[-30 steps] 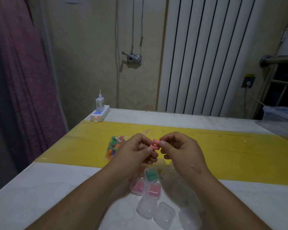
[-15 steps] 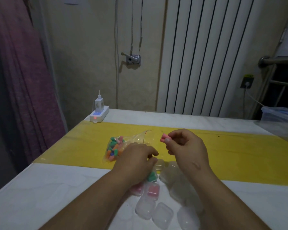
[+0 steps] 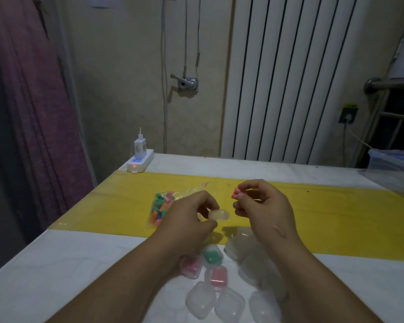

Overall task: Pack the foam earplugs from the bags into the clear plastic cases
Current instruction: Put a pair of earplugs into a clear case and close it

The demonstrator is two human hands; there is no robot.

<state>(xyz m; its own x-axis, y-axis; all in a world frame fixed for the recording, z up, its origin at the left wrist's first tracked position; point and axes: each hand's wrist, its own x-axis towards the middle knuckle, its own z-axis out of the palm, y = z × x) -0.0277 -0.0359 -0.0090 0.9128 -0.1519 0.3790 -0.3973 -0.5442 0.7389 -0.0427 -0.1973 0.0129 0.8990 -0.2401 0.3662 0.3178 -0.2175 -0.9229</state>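
Pink earplugs (image 3: 235, 193) are pinched between the thumb and fingertips of the right hand (image 3: 264, 210), raised above the yellow strip (image 3: 336, 213) that crosses the middle of the tabletop (image 3: 56, 264). A clear case (image 3: 218, 214) is gripped just beside them in the curled fingers of the left hand (image 3: 187, 220). Whether its lid is open cannot be told. The step in hand is judged to be the loading of that case. The lid is best swung fully back and the case steadied with its mouth towards the right hand. The soft foam is best squeezed lightly and laid in side by side, so that nothing is caught when the lid is snapped down. A bag (image 3: 163, 208) of mixed green, orange and pink plugs is seen lying on the strip towards the left edge, its mouth turned towards the hands. Nearer the front edge, a green case (image 3: 212, 255) and two pink cases (image 3: 217, 277) are already filled, and three empty cases (image 3: 229, 304) are set just in front of them. A hazy heap (image 3: 250, 252) of further clear cases is partly hidden under the right forearm. A power strip (image 3: 140, 162) is seen at the far left corner.
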